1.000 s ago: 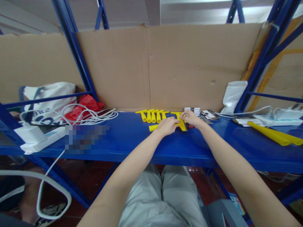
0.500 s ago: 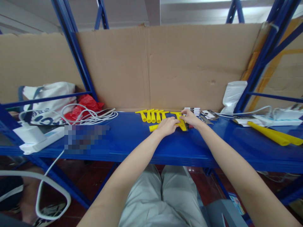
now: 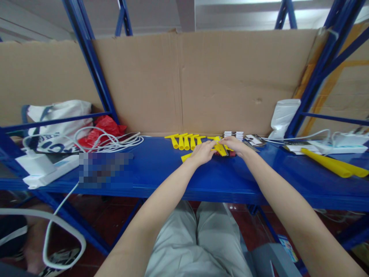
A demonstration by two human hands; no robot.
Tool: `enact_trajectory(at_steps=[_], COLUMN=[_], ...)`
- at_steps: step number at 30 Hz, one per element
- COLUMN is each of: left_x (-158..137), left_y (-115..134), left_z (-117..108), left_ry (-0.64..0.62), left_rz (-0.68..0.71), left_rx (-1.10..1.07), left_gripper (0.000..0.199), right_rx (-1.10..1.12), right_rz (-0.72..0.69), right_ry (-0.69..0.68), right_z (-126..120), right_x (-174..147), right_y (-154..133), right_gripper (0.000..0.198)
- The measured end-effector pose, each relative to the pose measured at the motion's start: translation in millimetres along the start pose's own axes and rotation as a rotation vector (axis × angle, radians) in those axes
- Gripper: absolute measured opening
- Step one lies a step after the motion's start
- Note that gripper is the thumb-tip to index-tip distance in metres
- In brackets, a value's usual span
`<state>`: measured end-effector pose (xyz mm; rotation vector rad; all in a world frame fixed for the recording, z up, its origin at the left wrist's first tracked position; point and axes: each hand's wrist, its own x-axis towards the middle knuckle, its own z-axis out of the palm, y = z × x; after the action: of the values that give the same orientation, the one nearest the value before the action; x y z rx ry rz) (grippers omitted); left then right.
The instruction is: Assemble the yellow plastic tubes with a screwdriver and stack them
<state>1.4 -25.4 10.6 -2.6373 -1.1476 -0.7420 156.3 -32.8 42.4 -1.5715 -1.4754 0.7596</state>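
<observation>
A yellow T-shaped scraper point(image 3: 221, 150) with a dark strip along its wide head is held just above the blue shelf. My left hand point(image 3: 203, 152) is closed around its handle, whose end shows left of the wrist. My right hand point(image 3: 235, 144) has its fingers bent onto the scraper's head from the right; what the fingertips press on is partly hidden. Several similar yellow scrapers point(image 3: 186, 142) lie in a row at the back, left of my hands. A small dark red item point(image 3: 231, 153) shows below my right fingers.
White-edged stacked packs point(image 3: 236, 134) and black-and-white cards point(image 3: 255, 140) lie behind my right hand. Long yellow tubes point(image 3: 334, 163) rest at right beside a power strip point(image 3: 340, 147). Coiled white cable point(image 3: 115, 141) and a red bag point(image 3: 105, 127) are left. Cardboard point(image 3: 219, 80) stands behind.
The scraper's head has turned and tilted between my hands. My right hand has come slightly down and toward me, its fingers now lower over the head.
</observation>
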Motion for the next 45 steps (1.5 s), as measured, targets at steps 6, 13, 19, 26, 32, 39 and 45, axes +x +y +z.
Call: enact_trajectory(at_steps=[6,13,19,26,32,39,45], left_x=[-1,-1,-2,-1,-1,-1,-1], left_y=[1,2,3,2,-1,-1,-2], left_z=[1,1,1,-3,-3,-3,-2], left_ry=[-0.068,-0.105,-0.101,-0.102,-0.118,-0.117,-0.121], left_rz=[-0.023,-0.036,-0.027,-0.099,-0.128,-0.135,-0.124], left_rx=[0.035,0.109,0.087,0.039,0.024,0.007,0.011], left_gripper=[0.05,0.052,0.052,0.052,0.053,0.054,0.053], right_rx=[0.019,0.089,0.147,0.041,-0.547,-0.902,-0.936], right_rz=[-0.013,0.022,0.04,-0.059,-0.107,0.228,0.204], right_ry=[0.015,-0.001,-0.06,0.093,0.34,0.264,0.267], right_z=[3,3,4,-7,-45,-70,-70], right_x=[-2,-1,-1,14,33,33,38], right_y=[-3,-2,0,9,38,64,70], right_gripper=[0.018,0.018,0.016,0.013,0.039,0.034,0.032])
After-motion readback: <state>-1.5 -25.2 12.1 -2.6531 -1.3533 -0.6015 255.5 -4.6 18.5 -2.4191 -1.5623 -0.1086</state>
